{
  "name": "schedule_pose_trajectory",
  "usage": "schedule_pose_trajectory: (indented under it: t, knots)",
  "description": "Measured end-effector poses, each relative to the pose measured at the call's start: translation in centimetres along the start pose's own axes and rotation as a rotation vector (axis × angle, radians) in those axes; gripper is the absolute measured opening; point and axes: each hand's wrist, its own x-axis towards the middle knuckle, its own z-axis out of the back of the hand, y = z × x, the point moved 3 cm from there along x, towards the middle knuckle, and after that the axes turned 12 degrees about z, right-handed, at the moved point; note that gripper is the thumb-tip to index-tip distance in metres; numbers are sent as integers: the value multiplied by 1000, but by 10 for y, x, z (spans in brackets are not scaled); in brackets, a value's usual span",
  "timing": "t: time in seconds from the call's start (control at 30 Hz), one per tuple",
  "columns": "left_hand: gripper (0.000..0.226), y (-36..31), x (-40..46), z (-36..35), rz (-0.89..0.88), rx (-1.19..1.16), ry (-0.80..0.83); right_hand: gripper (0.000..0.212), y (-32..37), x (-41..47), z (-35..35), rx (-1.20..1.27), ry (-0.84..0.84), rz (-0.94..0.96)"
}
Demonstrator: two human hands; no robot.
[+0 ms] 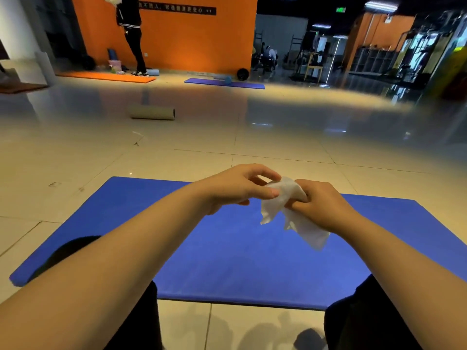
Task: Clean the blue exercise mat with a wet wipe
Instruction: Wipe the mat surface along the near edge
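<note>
The blue exercise mat (227, 253) lies flat on the tiled floor in front of me, across my view. Both my hands are held above its far half. A crumpled white wet wipe (288, 200) hangs between them. My left hand (237, 189) pinches the wipe's upper left part between thumb and fingers. My right hand (321, 205) grips its right side, with a loose end (313, 233) dangling below the wrist. The wipe does not touch the mat.
My dark-clothed knees (366, 319) sit at the mat's near edge. A rolled beige mat (151, 112) lies on the floor ahead. Farther back are an orange mat (106, 77), another blue mat (225, 83) and a standing person (132, 34) by the orange wall.
</note>
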Motion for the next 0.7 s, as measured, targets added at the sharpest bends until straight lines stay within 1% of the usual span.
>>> schedule_pose_trajectory:
  t: [0.1, 0.13, 0.17, 0.2, 0.27, 0.37, 0.43, 0.5, 0.53, 0.6, 0.7]
  knots:
    - [20, 20, 10, 11, 14, -241, -99, 6, 18, 16, -20, 40, 5, 29]
    - [16, 22, 13, 14, -4, -300, -115, 9, 25, 20, -27, 27, 19, 44]
    - [14, 22, 15, 18, -30, -330, -134, 11, 31, 25, -35, 12, 35, 56]
    - [17, 22, 18, 22, -51, -333, -156, 11, 36, 29, -41, 10, 52, 60]
    - [25, 24, 21, 28, -58, -282, -205, 11, 40, 35, -48, 68, 69, 55]
    - [31, 26, 20, 40, -78, -183, -272, 32, 39, 41, -50, 348, 64, -23]
    - [35, 29, 15, 49, -101, -130, -283, 46, 39, 42, -49, 561, 100, -93]
    - [39, 34, 7, 56, -128, -34, -299, 61, 39, 42, -47, 648, 130, -148]
    - [40, 37, 3, 59, -140, 7, -305, 65, 41, 42, -46, 659, 132, -174]
    - [40, 41, -4, 65, -164, 54, -294, 60, 47, 44, -44, 648, 147, -210]
    - [42, 44, -12, 73, -194, 126, -239, 51, 57, 53, -41, 582, 247, -195]
